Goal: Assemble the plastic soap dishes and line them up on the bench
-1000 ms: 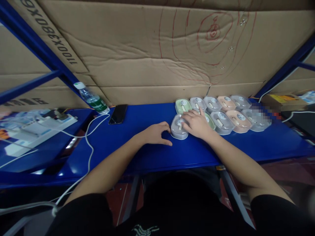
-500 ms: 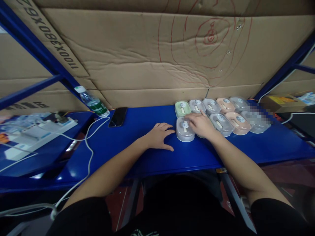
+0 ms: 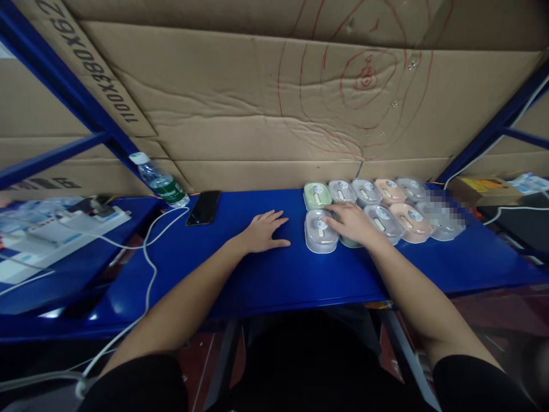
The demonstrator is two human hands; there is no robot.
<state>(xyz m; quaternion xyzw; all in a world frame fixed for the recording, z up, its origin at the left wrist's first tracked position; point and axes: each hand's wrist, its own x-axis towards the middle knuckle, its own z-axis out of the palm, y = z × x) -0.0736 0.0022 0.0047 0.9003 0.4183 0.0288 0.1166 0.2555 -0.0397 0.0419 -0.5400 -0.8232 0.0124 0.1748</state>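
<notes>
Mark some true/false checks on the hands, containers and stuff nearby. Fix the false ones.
1. The right hand is over the front row of containers. True.
2. The left hand grips a container. False: the left hand is open and apart from the containers.
3. In the picture, the phone lies to the right of the bottle. True.
4. The back row's leftmost container is orange. False: it is a green container.
5. The containers stand in two rows. True.
</notes>
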